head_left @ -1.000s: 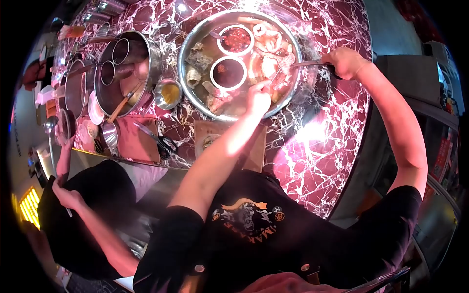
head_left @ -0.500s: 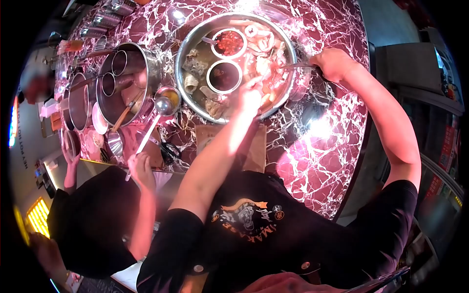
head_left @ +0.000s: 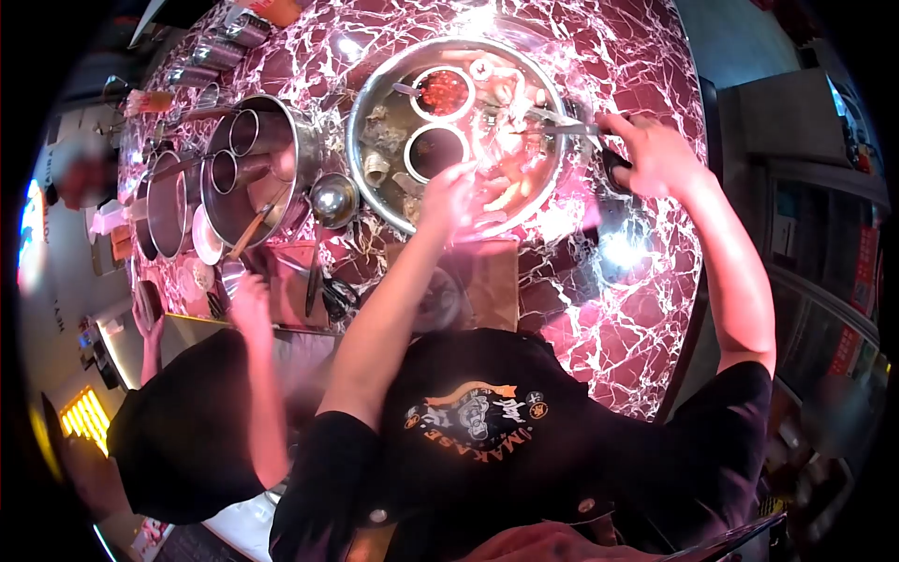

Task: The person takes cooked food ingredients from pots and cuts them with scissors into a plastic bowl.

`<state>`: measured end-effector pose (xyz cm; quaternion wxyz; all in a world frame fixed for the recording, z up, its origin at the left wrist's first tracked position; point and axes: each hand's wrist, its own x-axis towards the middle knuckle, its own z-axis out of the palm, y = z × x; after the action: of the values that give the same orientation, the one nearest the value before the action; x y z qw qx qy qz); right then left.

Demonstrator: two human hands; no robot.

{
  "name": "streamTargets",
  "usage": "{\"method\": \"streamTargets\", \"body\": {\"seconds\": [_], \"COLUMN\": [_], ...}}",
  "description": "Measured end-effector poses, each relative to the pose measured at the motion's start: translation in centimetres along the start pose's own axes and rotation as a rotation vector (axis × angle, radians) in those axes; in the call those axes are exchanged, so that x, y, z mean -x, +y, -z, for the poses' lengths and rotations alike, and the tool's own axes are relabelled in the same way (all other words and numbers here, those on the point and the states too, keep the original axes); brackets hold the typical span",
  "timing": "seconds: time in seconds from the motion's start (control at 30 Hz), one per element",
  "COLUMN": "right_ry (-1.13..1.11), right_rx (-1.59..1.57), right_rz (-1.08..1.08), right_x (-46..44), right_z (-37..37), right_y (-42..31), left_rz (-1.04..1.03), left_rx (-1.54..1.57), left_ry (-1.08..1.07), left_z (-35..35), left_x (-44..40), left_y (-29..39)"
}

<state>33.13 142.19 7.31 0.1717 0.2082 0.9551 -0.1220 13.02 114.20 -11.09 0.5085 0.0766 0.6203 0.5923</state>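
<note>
Steel scissors (head_left: 573, 129), gripped by the right hand (head_left: 658, 155), gape over the basin (head_left: 353, 150); what the left hand (head_left: 449, 199) holds is unclear. Some food (head_left: 508, 196) inside looks cut, larger pieces seemingly whole.

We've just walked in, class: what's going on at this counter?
The person's right hand grips a pair of scissors, its blades reaching over the food in a wide metal pan. The left hand is over the pan's near side, beside a cup of dark liquid; whether it holds anything is hard to tell. A second cup, with red contents, stands in the pan too. To the left, a co-worker's hand is near the counter's edge.
</note>
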Motion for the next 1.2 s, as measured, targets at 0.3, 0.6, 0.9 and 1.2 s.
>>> {"method": "streamTargets", "body": {"seconds": [0.3, 0.6, 0.9, 1.2], "right_ry": [0.057, -0.088, -0.113, -0.024], "right_rx": [-0.29, -0.299, -0.002, -0.065], "right_rz": [0.184, 0.338, 0.075, 0.115], "right_x": [8.6, 11.0, 15.4, 15.4], "right_z": [-3.1, -11.1, -9.9, -13.5], "right_y": [-10.5, -19.5, -26.3, -29.2], "left_rz": [-0.019, -0.066, -0.185, -0.312], "left_rx": [-0.29, -0.389, -0.532, -0.753], "left_ry": [-0.185, -0.239, -0.113, -0.129], "left_z": [11.4, 20.5, 21.7, 21.3], "left_x": [12.8, 21.8, 24.6, 25.8], "left_y": [2.1, -4.5, -8.3, -7.5]}}
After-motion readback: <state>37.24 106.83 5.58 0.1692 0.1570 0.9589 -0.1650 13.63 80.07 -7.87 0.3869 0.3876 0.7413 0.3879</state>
